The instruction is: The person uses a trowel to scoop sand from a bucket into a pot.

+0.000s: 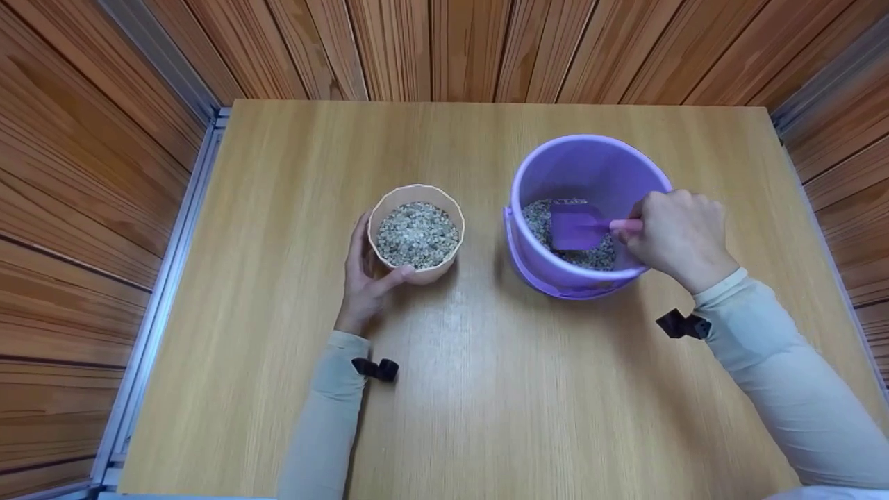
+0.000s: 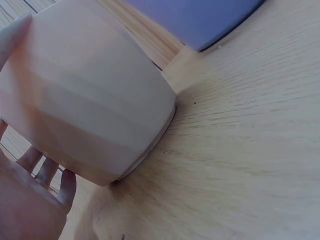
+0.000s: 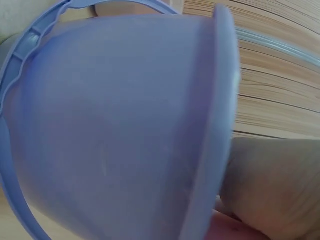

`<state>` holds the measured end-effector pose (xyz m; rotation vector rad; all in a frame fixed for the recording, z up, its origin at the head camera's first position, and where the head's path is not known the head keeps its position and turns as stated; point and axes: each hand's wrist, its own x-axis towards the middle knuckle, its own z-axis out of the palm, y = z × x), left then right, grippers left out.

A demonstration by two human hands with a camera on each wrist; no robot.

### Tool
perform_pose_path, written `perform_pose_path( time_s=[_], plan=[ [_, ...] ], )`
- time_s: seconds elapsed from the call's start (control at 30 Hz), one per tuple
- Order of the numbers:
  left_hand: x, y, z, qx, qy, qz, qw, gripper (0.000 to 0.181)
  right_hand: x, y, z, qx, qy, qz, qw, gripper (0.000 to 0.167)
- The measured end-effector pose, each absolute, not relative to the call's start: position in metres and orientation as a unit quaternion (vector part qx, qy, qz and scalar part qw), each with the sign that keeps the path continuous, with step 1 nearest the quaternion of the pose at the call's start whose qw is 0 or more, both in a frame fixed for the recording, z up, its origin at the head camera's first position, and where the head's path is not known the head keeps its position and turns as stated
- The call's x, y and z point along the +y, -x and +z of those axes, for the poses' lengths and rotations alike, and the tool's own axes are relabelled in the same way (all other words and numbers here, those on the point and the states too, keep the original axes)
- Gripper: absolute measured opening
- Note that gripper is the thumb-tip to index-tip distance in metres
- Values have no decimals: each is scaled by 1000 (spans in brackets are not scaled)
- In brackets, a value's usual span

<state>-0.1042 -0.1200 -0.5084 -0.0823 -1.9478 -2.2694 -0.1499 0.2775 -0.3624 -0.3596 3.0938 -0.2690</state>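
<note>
A cream faceted pot [image 1: 427, 276], filled near its rim with grey-white gravel [image 1: 418, 235], stands on the table. My left hand [image 1: 366, 281] holds it from the left, thumb at the near side and fingers around the far side; the left wrist view shows the pot's wall [image 2: 95, 95] and base on the wood. To the right is a purple bucket [image 1: 590, 156] with gravel [image 1: 538, 219] at its bottom. Over its opening, my right hand [image 1: 680, 232] grips the pink handle of a small purple shovel [image 1: 576, 228]. The bucket wall [image 3: 115, 125] hides most of the shovel in the right wrist view.
The bucket's handle [image 3: 22, 50] hangs down along its near side. Wood-panelled walls [image 1: 465, 52] rise behind and beside the table [image 1: 486, 403], with a metal rail [image 1: 167, 278] along the left edge. Small dark specks [image 2: 195, 103] lie near the pot.
</note>
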Motion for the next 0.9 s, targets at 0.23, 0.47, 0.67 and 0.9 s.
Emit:
perform_pose_path(
  time_s=[0.23, 0.47, 0.67, 0.9],
  plan=[
    [-120, 104, -508, -651, 23, -756, 73, 104, 271, 154, -369, 992, 105, -59, 41, 30],
    [-121, 104, -508, -653, 31, -753, 74, 103, 267, 156, -372, 993, 102, -13, 54, 40],
    [-121, 104, -508, -657, 23, -750, 68, 104, 266, 159, -372, 991, 106, 7, 80, 44],
    [-122, 104, -509, -656, 21, -752, 63, 105, 265, 161, -371, 986, 121, 3, 119, 38]
  ],
)
